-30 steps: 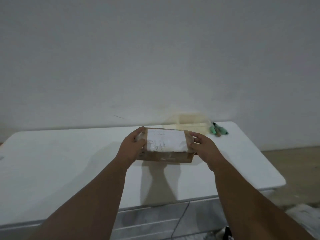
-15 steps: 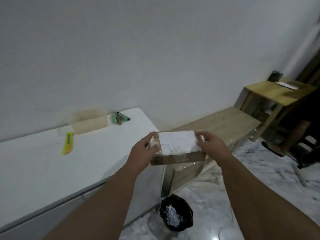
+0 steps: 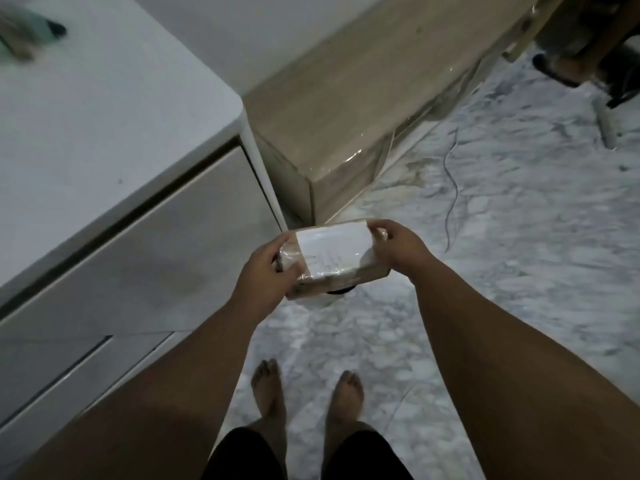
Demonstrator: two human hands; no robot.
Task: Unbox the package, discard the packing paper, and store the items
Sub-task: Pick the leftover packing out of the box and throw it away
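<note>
Package [image 3: 334, 258] hides a dark object [image 3: 341, 290] beneath.

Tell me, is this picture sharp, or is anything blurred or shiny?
Head view: dim, soft light; the green items at top left are smeared by motion blur; plastic wrap on the package and on the wooden bench catches small glints; both hands look reasonably sharp.

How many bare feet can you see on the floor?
2. The left foot and the right foot stand side by side on the marble floor, near the bottom of the picture, below the package. A blurry shape at top right may hide another.
</note>
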